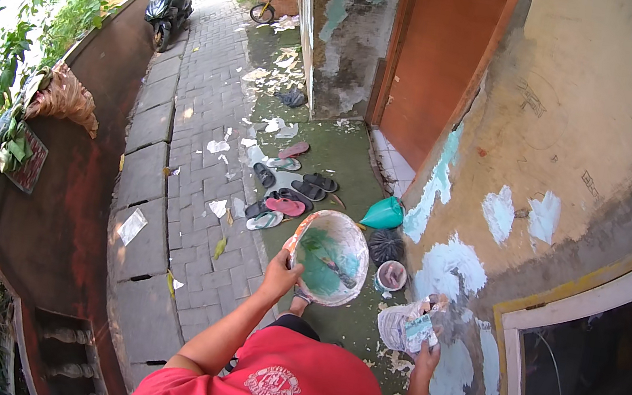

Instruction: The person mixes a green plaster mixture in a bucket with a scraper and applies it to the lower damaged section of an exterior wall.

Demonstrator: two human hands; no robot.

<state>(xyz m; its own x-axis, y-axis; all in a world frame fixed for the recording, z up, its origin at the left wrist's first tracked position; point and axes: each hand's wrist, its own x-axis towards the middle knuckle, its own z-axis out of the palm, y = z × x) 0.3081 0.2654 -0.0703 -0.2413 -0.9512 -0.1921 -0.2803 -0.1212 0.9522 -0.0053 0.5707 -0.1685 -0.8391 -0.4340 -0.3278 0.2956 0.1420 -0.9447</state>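
Observation:
My left hand (284, 273) is closed on the rim of a white bucket (362, 245), tilted so that its inside shows. Wet green-teal paste (318, 267) coats the bottom. In the paste lies a smeared tool (339, 270), perhaps a putty knife. On the right, close to the wall, my right hand (427, 356) is closed on a flat scraper (419, 329) smeared pale teal. Just behind it is a crumpled whitish sack (392, 326), partly hidden by the scraper. The patchy wall (472, 303) beside that hand carries pale blue smears.
A small pail (390, 276), a black plastic bag (386, 246) and a green container (384, 213) stand along the wall. Sandals (286, 205) and paint flakes (273, 77) litter the ground. A framed window (513, 325) is at right, an orange-brown door (442, 61) ahead, a parked scooter (167, 10) far left.

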